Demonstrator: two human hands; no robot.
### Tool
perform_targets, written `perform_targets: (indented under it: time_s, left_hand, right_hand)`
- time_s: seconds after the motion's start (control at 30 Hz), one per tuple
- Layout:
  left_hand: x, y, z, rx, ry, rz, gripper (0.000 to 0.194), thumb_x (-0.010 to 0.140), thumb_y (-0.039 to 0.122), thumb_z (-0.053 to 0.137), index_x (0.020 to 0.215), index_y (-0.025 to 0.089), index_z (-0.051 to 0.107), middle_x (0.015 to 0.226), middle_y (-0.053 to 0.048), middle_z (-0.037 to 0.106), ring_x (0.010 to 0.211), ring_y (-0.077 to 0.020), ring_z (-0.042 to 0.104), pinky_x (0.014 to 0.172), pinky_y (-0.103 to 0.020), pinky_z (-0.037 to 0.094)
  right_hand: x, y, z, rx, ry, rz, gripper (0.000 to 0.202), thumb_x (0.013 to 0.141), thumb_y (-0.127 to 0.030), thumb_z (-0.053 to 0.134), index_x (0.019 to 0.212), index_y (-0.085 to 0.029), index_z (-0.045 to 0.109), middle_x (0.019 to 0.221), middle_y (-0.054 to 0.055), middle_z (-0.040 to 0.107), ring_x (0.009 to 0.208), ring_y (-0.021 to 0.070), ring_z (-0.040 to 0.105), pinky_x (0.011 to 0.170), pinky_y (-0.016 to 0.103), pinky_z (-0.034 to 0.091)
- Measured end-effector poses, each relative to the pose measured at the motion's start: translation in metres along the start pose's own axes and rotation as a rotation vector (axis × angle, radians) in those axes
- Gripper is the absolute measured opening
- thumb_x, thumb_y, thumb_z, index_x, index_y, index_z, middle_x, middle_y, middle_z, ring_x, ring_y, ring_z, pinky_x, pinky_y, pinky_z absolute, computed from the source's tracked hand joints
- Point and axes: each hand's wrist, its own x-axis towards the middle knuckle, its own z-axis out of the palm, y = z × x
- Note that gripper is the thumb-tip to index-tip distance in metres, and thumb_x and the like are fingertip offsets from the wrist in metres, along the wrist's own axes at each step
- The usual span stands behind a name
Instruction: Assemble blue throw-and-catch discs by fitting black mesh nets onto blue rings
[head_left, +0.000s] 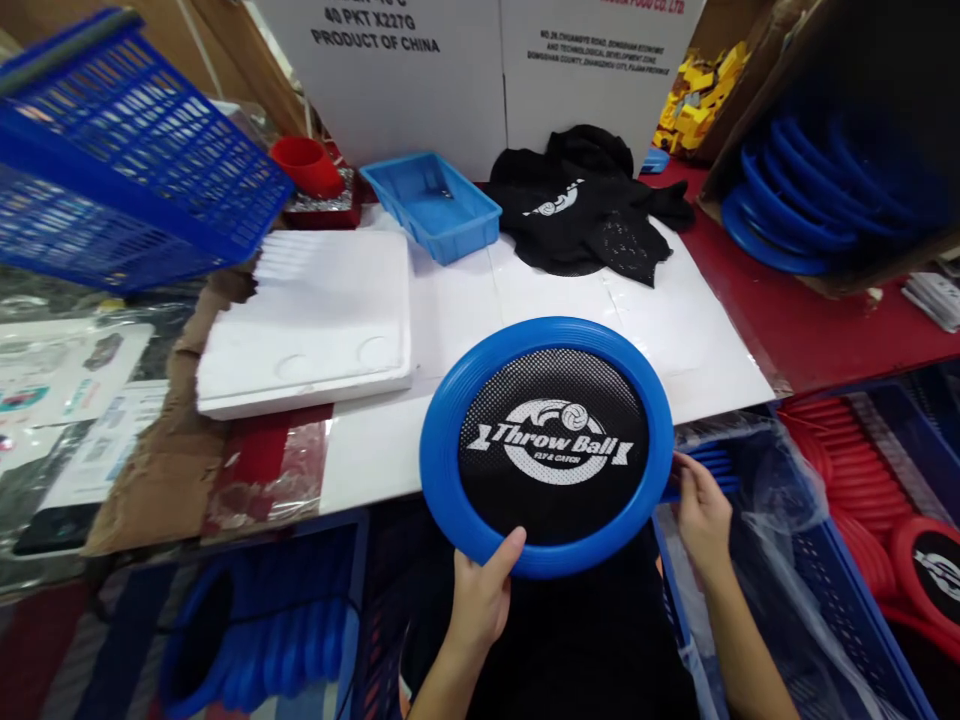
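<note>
A round blue-rimmed throw ball disc with black mesh and a white "Throw Ball" print is held face up, tilted toward me, over the table's front edge. My left hand grips its lower left rim, thumb on top and fingers hidden underneath. At the right rim my right hand has its fingers closed at the edge, with the fingertips partly behind it. Beyond the disc lies a heap of black mesh pieces, one with a white print showing.
A white foam block and light blue tray sit on the table. A blue basket tilts at left. Blue rings fill a carton at right. Below are finished blue discs and red discs.
</note>
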Motion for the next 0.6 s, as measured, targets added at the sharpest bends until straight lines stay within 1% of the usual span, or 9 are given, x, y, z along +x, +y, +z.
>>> perform_targets:
  time_s: [0.07, 0.1, 0.2, 0.27, 0.33, 0.4, 0.47, 0.53, 0.6]
  left_hand:
    - [-0.004, 0.004, 0.004, -0.012, -0.016, -0.026, 0.073, 0.070, 0.030, 0.101, 0.136, 0.023, 0.072, 0.128, -0.008, 0.079, 0.127, -0.0295, 0.074, 0.119, -0.046, 0.055]
    - [-0.006, 0.008, 0.007, -0.020, -0.020, -0.044, 0.072, 0.072, 0.029, 0.100, 0.137, 0.025, 0.071, 0.129, -0.008, 0.079, 0.127, -0.0290, 0.074, 0.117, -0.046, 0.056]
    - [-0.014, 0.021, 0.017, -0.049, -0.011, -0.091, 0.069, 0.076, 0.028, 0.097, 0.140, 0.029, 0.071, 0.128, -0.006, 0.079, 0.125, -0.0288, 0.075, 0.111, -0.044, 0.061]
    - [-0.018, 0.029, 0.021, -0.056, 0.005, -0.115, 0.066, 0.079, 0.026, 0.094, 0.140, 0.029, 0.071, 0.126, -0.005, 0.080, 0.122, -0.0283, 0.076, 0.107, -0.042, 0.064]
    - [-0.020, 0.035, 0.024, -0.044, 0.028, -0.131, 0.061, 0.081, 0.023, 0.091, 0.139, 0.029, 0.072, 0.124, -0.005, 0.080, 0.118, -0.0272, 0.077, 0.102, -0.039, 0.067]
    - [-0.021, 0.038, 0.025, -0.027, 0.043, -0.131, 0.057, 0.082, 0.022, 0.089, 0.137, 0.028, 0.073, 0.122, -0.005, 0.081, 0.113, -0.0255, 0.078, 0.096, -0.036, 0.068]
    - [-0.019, 0.038, 0.027, -0.006, 0.033, -0.105, 0.055, 0.083, 0.025, 0.090, 0.135, 0.027, 0.074, 0.119, -0.004, 0.081, 0.102, -0.0221, 0.079, 0.089, -0.033, 0.069]
    - [-0.017, 0.035, 0.030, 0.021, 0.011, -0.065, 0.054, 0.081, 0.029, 0.093, 0.132, 0.026, 0.076, 0.112, -0.002, 0.081, 0.090, -0.0177, 0.077, 0.082, -0.030, 0.068]
    - [-0.014, 0.032, 0.033, 0.042, 0.005, -0.023, 0.054, 0.078, 0.031, 0.095, 0.128, 0.024, 0.077, 0.106, 0.000, 0.080, 0.083, -0.0147, 0.073, 0.076, -0.026, 0.066]
  right_hand:
    - [-0.005, 0.001, 0.003, -0.175, -0.117, -0.072, 0.031, 0.097, -0.034, 0.066, 0.121, -0.021, 0.079, 0.104, 0.009, 0.084, 0.088, 0.0254, 0.078, 0.086, 0.039, 0.061]
    - [-0.008, 0.001, 0.005, -0.224, -0.180, -0.098, 0.030, 0.095, -0.029, 0.064, 0.119, -0.021, 0.080, 0.098, 0.007, 0.083, 0.082, 0.0242, 0.076, 0.083, 0.037, 0.060]
    - [-0.013, -0.001, 0.009, -0.247, -0.323, -0.152, 0.026, 0.090, -0.020, 0.060, 0.106, -0.020, 0.080, 0.083, 0.004, 0.079, 0.072, 0.0209, 0.068, 0.077, 0.033, 0.056]
    - [-0.015, -0.005, 0.010, -0.224, -0.351, -0.179, 0.019, 0.088, -0.019, 0.061, 0.094, -0.020, 0.079, 0.075, 0.002, 0.074, 0.068, 0.0193, 0.062, 0.072, 0.032, 0.053]
    - [-0.017, -0.011, 0.010, -0.196, -0.350, -0.177, 0.014, 0.088, -0.021, 0.063, 0.087, -0.020, 0.077, 0.070, 0.000, 0.069, 0.065, 0.0181, 0.057, 0.070, 0.031, 0.050]
    - [-0.017, -0.021, 0.011, -0.151, -0.347, -0.122, 0.015, 0.093, -0.025, 0.064, 0.090, -0.021, 0.078, 0.074, 0.000, 0.070, 0.068, 0.0184, 0.058, 0.072, 0.031, 0.050]
    - [-0.019, -0.031, 0.013, -0.035, -0.325, -0.009, 0.019, 0.098, -0.032, 0.065, 0.104, -0.022, 0.079, 0.086, 0.002, 0.075, 0.078, 0.0202, 0.063, 0.080, 0.033, 0.054]
    - [-0.022, -0.041, 0.019, 0.174, -0.284, 0.155, 0.027, 0.100, -0.041, 0.067, 0.119, -0.024, 0.077, 0.101, 0.003, 0.077, 0.087, 0.0216, 0.067, 0.084, 0.034, 0.057]
    - [-0.027, -0.050, 0.027, 0.431, -0.261, 0.318, 0.034, 0.098, -0.045, 0.070, 0.127, -0.027, 0.074, 0.105, 0.003, 0.076, 0.087, 0.0211, 0.068, 0.078, 0.032, 0.058]
